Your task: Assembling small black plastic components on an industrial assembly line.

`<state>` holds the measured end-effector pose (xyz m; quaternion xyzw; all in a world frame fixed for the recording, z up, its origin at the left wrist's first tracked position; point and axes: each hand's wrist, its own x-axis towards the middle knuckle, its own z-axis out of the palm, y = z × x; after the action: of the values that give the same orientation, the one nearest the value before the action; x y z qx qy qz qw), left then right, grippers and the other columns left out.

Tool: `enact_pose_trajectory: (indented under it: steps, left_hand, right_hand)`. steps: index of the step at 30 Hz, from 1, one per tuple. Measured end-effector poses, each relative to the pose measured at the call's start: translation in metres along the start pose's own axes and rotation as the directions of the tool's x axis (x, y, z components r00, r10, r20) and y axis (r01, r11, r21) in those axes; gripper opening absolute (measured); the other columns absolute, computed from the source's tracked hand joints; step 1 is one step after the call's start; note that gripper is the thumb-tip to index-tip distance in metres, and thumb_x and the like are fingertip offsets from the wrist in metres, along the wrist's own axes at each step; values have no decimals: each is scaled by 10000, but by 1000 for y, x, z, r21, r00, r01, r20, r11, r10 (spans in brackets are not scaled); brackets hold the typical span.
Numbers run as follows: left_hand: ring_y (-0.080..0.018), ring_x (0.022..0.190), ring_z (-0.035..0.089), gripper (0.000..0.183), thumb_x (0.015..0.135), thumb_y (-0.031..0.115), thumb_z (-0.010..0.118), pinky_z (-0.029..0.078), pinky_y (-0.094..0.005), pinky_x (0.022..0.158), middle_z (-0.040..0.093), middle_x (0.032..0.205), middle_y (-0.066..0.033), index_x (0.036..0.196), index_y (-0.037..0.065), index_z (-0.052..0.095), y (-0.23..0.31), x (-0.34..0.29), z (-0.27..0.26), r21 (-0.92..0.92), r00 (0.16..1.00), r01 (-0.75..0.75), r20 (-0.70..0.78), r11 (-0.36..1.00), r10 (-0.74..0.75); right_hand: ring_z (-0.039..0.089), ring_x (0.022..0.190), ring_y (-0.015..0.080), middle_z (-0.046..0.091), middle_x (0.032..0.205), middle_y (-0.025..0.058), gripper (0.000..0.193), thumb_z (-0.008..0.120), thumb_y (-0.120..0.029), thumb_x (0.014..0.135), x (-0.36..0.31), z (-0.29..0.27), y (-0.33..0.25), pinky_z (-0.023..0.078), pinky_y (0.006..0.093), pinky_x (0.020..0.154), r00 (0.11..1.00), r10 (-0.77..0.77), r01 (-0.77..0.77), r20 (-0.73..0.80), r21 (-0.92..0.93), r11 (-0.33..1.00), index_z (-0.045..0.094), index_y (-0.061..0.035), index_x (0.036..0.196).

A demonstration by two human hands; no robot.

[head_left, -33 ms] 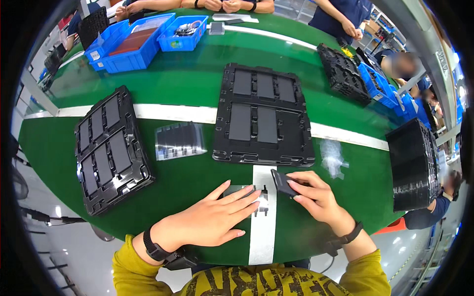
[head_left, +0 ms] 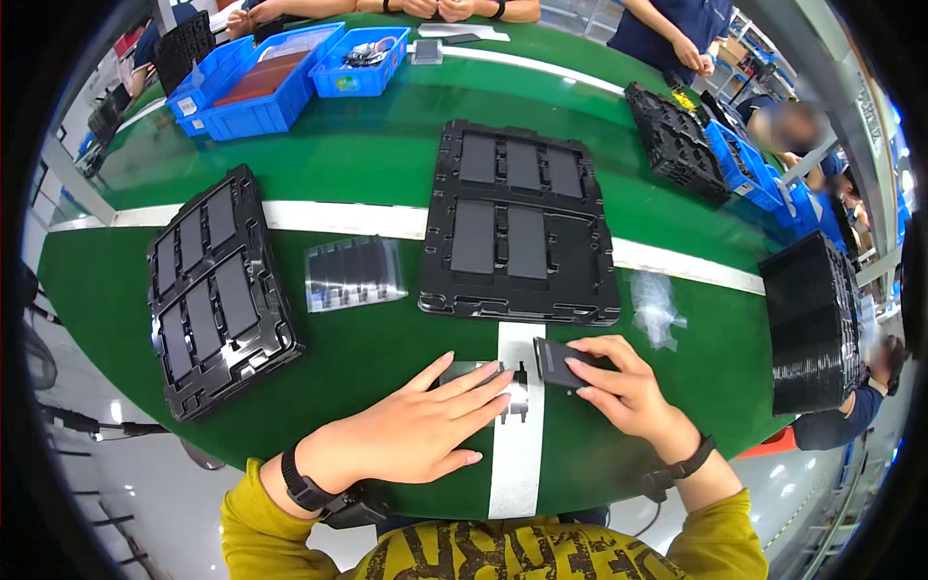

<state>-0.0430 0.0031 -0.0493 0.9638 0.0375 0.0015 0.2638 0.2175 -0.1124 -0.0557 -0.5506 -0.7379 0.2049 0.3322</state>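
Note:
My left hand (head_left: 411,430) lies flat, its fingers spread over a clear film piece with dark tabs (head_left: 514,398). That film sits on the green table (head_left: 367,358) and the white strip (head_left: 519,464), partly hidden under my fingers. Between thumb and fingers, my right hand (head_left: 623,387) grips a thin dark rectangular panel (head_left: 557,367), tilted just to the right of the film. Beyond my hands stands a black plastic tray (head_left: 585,256) with several grey panels in its slots; one slot at its near right holds no panel.
A second black tray (head_left: 188,382) with grey panels lies at the left. A clear film sheet with dark strips (head_left: 355,275) rests between the trays. Crumpled clear film (head_left: 657,309) and a black tray stack (head_left: 804,333) are at the right. Blue bins (head_left: 253,118) and other people are farther off.
The dark panel in my right hand has turned slightly, showing more of its upper face. My left hand stays on the film.

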Motion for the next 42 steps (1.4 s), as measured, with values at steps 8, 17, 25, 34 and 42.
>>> enact_pose_trajectory:
  steps: [8,17,25,34,42]
  left_hand:
    - [-233,1335,194,593,827,318,560,128,-501,1061,231,1431,-103,1326,79,347,-3,2,-2,-46,998,12,59,999,-10]
    - [-223,1336,197,544,823,325,565,113,-506,1057,235,1435,-87,1306,133,404,-6,7,-9,-142,994,27,112,990,-11]
    - [-221,1335,201,545,813,334,578,113,-506,1054,247,1432,-80,1297,137,422,-6,9,-12,-159,990,44,139,986,-22]
    - [-226,1333,210,555,801,352,590,119,-510,1052,246,1433,-86,1287,134,434,-5,11,-14,-145,989,52,143,988,-31]
    - [-227,1334,205,557,800,358,590,112,-511,1053,239,1436,-85,1286,134,436,-5,10,-14,-153,988,57,149,987,-34]
  right_hand:
    - [516,957,262,532,1084,104,398,709,-105,648,-6,-2,-2,402,366,801,984,-121,154,133,-273,950,638,-123,1040]
    - [525,937,244,533,1074,97,369,705,-132,652,-6,-3,-3,412,359,779,981,-120,161,152,-296,942,647,-110,1016]
    - [529,928,241,534,1064,103,373,702,-119,635,-6,-2,-2,416,350,767,983,-121,157,139,-287,945,650,-105,1004]
    - [528,928,241,535,1061,107,376,697,-115,624,-6,-3,0,418,351,765,981,-143,176,129,-293,940,651,-106,997]
    - [528,922,240,536,1068,109,368,695,-119,631,-7,-2,0,416,350,766,980,-146,180,132,-295,939,652,-108,997]
